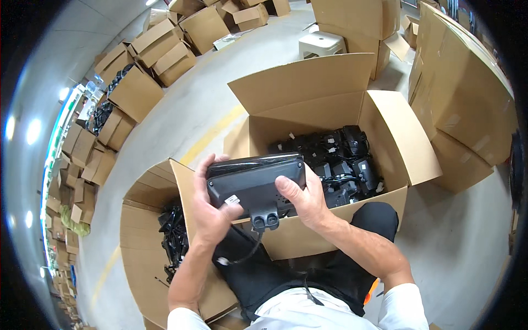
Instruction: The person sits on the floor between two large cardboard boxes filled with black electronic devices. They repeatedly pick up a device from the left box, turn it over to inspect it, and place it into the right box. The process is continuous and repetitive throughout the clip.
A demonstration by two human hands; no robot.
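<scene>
Between my two hands is a black plastic display unit [247, 190], held above my lap with its back turned up. A small white label sits on its back, and a short cable with a white plug [223, 261] hangs from the mount on its lower edge. My left hand [212, 212] grips the left end, thumb over the back. My right hand [306, 198] grips the right end, its thumb pressed on the back. Just beyond, an open cardboard box [308, 113] contains several black units [346, 159] with cables. Another open box [148, 231] at my left holds black cabled parts [175, 234].
Tall cardboard boxes [462, 99] stand at the right. A white plastic stool [322, 44] is beyond the middle box. Many cardboard boxes [137, 93] are stacked along the far left. A yellow line [212, 135] runs across the grey floor.
</scene>
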